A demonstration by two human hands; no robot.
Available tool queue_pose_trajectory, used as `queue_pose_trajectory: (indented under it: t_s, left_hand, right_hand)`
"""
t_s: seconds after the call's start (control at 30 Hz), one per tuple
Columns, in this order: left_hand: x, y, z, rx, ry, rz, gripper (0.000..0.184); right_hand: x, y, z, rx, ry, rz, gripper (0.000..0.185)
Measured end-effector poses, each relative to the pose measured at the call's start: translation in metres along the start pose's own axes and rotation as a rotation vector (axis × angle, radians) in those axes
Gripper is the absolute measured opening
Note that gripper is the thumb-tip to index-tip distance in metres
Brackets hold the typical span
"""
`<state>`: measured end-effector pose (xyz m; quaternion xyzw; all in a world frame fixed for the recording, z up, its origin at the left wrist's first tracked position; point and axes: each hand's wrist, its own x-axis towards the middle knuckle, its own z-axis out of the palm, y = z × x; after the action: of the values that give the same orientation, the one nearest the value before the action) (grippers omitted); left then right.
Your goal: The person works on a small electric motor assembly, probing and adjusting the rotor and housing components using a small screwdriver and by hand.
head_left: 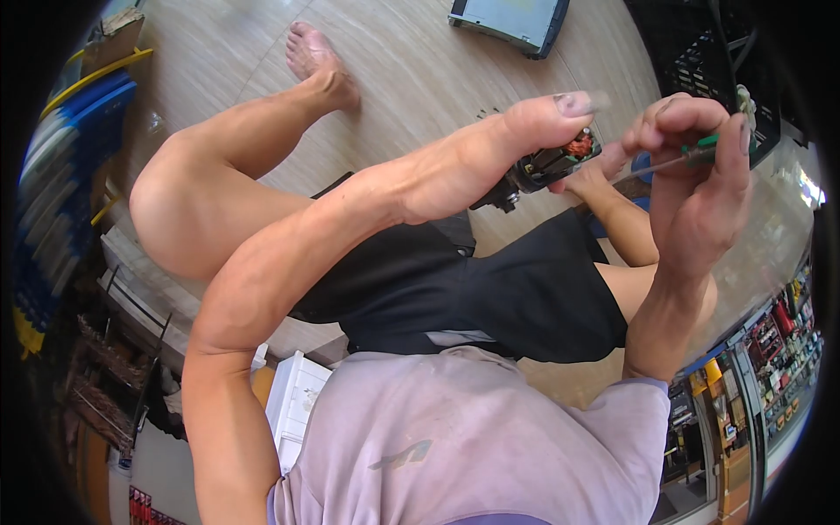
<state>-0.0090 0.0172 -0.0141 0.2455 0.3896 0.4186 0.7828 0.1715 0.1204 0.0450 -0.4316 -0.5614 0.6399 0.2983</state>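
My left hand [516, 140] is wrapped round a small black motor-like part [547, 169], with reddish copper windings at its upper end and a metal piece at its lower end. The thumb lies across the top and its tip is blurred. To the right, my right hand [700, 175] is raised with its fingers closed on a screwdriver [700, 151] with a green and dark handle. The thin shaft points left toward the part; whether its tip touches the part I cannot tell.
A grey metal box [512, 22] lies on the tiled floor [411, 79] at the top. Blue and yellow items [87, 122] stand at the left. A white container [297, 398] is beside my body. Shelves with small goods [779, 341] are at the right.
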Motion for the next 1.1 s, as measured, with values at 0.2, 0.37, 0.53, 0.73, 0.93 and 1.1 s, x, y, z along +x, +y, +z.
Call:
queue_pose_trajectory:
  t_s: [0.2,0.37,0.53,0.73,0.93,1.1]
  left_hand:
    - [-0.007,0.002,0.004,-0.091,-0.018,-0.061,0.067]
    - [-0.008,0.005,0.008,-0.102,0.034,-0.053,0.067]
    - [-0.006,0.001,0.004,-0.129,-0.084,-0.037,0.069]
    - [-0.012,0.001,0.003,-0.07,-0.033,-0.068,0.076]
    - [-0.012,0.004,0.002,-0.009,-0.014,-0.116,0.079]
    - [-0.007,-0.007,0.005,-0.019,0.06,-0.022,0.065]
  right_hand:
    - [-0.004,0.005,-0.012,0.231,-0.313,-0.054,0.065]
    - [-0.018,0.012,0.003,0.122,-0.351,-0.165,0.07]
    - [-0.023,0.013,0.007,0.003,-0.355,-0.192,0.068]
    - [-0.021,0.02,0.007,-0.033,-0.44,-0.26,0.063]
    - [-0.022,0.017,0.005,-0.06,-0.456,-0.269,0.066]
    - [-0.023,0.013,0.007,-0.1,-0.46,-0.295,0.067]
